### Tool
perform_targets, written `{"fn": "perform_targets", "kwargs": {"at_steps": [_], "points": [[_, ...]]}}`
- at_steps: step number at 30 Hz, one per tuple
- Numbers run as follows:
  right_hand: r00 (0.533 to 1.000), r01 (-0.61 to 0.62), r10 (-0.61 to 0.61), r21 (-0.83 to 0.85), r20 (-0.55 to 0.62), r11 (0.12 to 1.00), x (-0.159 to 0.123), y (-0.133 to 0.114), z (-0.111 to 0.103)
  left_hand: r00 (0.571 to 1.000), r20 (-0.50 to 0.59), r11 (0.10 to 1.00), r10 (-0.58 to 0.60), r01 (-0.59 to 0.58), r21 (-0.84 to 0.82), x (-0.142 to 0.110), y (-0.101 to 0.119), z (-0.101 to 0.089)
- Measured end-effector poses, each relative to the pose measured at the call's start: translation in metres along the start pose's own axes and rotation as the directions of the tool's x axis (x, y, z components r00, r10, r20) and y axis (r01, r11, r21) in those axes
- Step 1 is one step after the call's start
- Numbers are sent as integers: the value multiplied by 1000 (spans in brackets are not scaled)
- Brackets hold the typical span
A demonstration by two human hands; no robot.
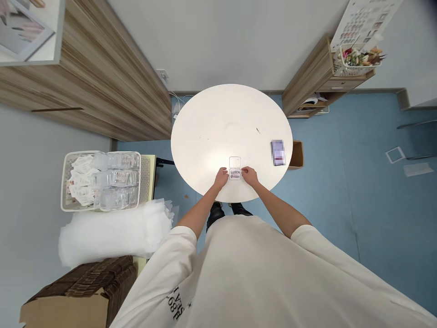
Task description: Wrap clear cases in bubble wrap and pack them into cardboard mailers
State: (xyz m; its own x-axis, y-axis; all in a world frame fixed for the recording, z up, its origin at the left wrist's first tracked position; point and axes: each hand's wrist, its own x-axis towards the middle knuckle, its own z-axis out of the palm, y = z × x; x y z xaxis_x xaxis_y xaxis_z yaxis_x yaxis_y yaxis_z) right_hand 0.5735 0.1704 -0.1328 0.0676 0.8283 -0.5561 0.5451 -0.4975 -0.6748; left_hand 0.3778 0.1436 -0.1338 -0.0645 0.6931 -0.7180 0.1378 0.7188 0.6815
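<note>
A small clear plastic box lies on the white round table close to its near edge, with its clear lid folded back away from me. Small purple patterned pieces sit inside the box, too small to name. My left hand is at the box's left side, fingers curved and a little apart, thumb by the edge. On the right side, my right hand has its thumb and fingertips pinched together close to the box's rim. Whether anything is between those fingertips cannot be made out.
A blurred purple item lies at the table's right. On the left stand a white basket of clear packs, white packing sheets and folded cardboard. A brown box is on the floor beyond the right edge.
</note>
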Motion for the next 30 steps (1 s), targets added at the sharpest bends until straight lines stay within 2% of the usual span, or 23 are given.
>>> {"fn": "perform_targets", "kwargs": {"at_steps": [4, 9, 15, 20, 30], "points": [[999, 31, -27, 108, -36, 994, 16, -9, -6, 999, -7, 999, 41, -41, -36, 14, 14, -2], [999, 34, -27, 204, -34, 978, 31, -16, -4, 997, -28, 992, 77, -79, -95, 27, 33, 2], [999, 35, -37, 251, 2, 967, 30, -20, 2, 997, 46, 984, 57, -48, -173, 30, 38, 5], [999, 0, -13, 305, 43, 952, 28, -27, -2, 996, 46, 983, 74, -65, -169, 29, 42, 0], [985, 123, -147, 232, 89, 965, 21, -52, -5, 979, 3, 975, 206, -205, -91, 25, 52, -16]]}}
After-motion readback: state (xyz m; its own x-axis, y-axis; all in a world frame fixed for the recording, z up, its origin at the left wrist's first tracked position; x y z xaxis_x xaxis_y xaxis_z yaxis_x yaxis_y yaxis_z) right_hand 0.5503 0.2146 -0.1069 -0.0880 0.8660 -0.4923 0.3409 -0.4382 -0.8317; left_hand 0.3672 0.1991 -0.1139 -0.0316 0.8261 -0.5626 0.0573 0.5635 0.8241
